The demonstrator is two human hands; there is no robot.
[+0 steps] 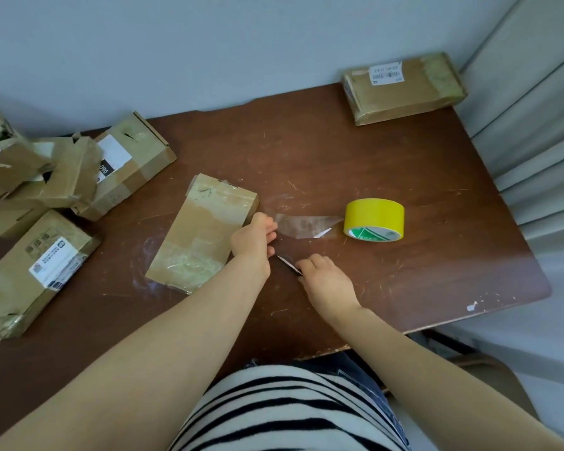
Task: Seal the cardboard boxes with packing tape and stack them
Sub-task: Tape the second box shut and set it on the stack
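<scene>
Table (404, 177) first: brown, scratched wood fills most of our view, pushed up against a pale wall. Over at the left edge we have a heap of cardboard boxes (79, 177), torn and crumpled, leaning on one another. Just in front of them a labelled box (36, 271) lies flat with a white sticker on top. Off in the far right corner sits a taped box (404, 89), flat on the table and well apart from everything else. Now to the middle, where the action is: the centre box (202, 232) lies flat at a slant, with glossy tape already across both of its ends. Our arms come in from below over a striped top. To the right of the centre box rests the yellow tape roll (374, 219), its open side turned toward us. Between box and roll runs a clear tape strip (303, 224), low over the wood, its far end reaching the roll; we cannot tell whether it touches the table. Our left hand (253, 239) is right at the box's right edge, fingers curled and pinching the near end of that strip. Our right hand (326, 278) sits just beside it, nearer to us, knuckles up, fingers curled round a small blade (288, 263). Its thin tip pokes out toward the left hand, just below the strip. What kind of cutter it is, we cannot make out.
</scene>
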